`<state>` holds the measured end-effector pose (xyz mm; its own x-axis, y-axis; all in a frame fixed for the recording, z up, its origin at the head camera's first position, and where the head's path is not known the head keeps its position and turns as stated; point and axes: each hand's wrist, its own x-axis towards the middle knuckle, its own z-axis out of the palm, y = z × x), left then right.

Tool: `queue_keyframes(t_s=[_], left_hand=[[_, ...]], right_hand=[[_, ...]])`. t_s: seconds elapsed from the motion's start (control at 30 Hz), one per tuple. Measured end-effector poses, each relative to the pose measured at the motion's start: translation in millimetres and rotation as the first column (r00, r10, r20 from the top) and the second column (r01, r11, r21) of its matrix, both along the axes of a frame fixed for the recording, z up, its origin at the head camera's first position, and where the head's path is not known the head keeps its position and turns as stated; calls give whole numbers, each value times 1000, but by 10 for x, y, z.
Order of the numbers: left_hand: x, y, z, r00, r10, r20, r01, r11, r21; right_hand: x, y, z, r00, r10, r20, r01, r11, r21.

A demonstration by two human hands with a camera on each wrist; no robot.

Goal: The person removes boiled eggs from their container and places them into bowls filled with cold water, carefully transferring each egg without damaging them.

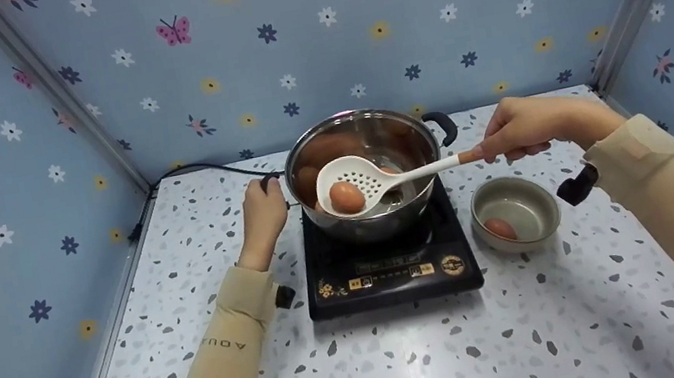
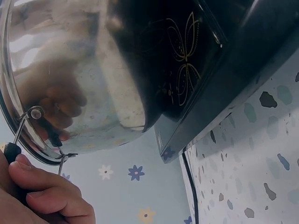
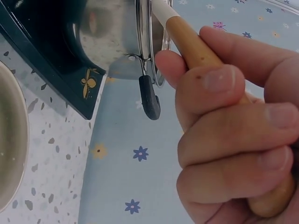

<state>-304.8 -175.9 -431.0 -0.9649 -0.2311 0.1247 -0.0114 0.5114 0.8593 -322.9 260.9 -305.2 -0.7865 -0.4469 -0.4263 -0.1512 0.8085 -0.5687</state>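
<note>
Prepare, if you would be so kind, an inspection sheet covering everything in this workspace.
Surface: speckled white tabletop, shiny towards the front.
Job's things: slotted white skimmer at the mouth of a stainless-steel pot, carrying one brown egg; pot stands on a black induction cooker; grey bowl to its right holds another brown egg. Pot's contents partly hidden.
Clutter: nothing seen.
Grippers: left hand grips the pot's black left handle; right hand has its fingers curled round the skimmer's wooden grip.
Cables: black cord runs from behind the pot towards the left wall.
Surroundings: blue panels printed with flowers and butterflies.
</note>
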Motion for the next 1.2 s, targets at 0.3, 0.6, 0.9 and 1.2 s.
queue_keyframes(t_s=[0.3,0.6,0.9,1.2], left_hand=[[-12,5,-5,1000,-7,-13,7,1000,12],[-30,0,-16,1000,4,-11,-4,1000,3],[-19,-5,-24,1000,-1,0,1,1000,17],[-15,-4,-17,1000,-11,0,11,1000,17]], right_hand=[[44,79,-19,999,-44,-7,44,998,-37],[105,172,-17,994,-100,-36,98,994,-55],[176,311,7,988,-152,-33,149,986,-74],[210,444,67,979,-198,-54,195,979,-50]])
